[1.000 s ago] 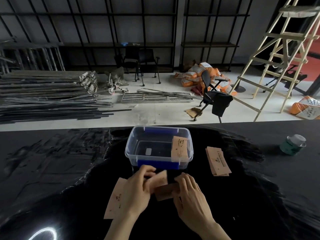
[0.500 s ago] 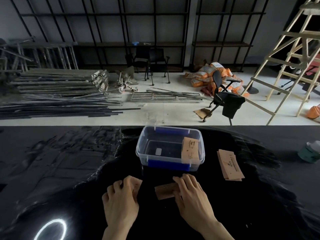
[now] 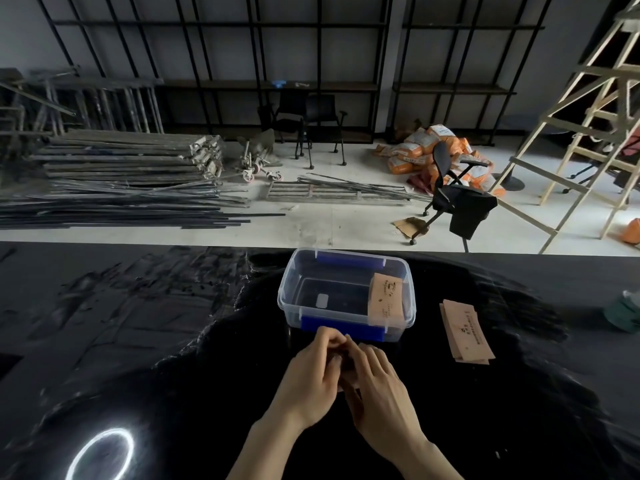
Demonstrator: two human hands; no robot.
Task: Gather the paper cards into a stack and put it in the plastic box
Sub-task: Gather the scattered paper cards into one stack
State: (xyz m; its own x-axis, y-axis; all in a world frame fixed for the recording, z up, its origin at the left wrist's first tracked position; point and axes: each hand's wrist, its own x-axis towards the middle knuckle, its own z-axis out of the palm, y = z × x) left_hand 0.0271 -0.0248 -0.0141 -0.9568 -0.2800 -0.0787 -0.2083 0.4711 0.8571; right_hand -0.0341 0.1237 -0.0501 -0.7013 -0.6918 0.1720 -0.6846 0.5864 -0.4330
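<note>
A clear plastic box (image 3: 289,296) with blue clips stands open on the black table, straight ahead. One brown paper card (image 3: 386,299) leans inside it against the right wall. A small pile of brown cards (image 3: 465,332) lies on the table to the right of the box. My left hand (image 3: 311,379) and my right hand (image 3: 381,393) are pressed together just in front of the box. They close around brown cards, which the fingers almost wholly hide; only a sliver shows between them.
The black glossy table (image 3: 138,341) spreads to both sides, and a ring light reflects at its lower left. A green-and-white can (image 3: 625,311) sits at the far right edge. Behind the table lie metal bars, chairs, bags and a wooden ladder on the floor.
My hands were apart, each on a card on the table. They have come together in front of the box, with the cards gathered between them. The view has shifted slightly.
</note>
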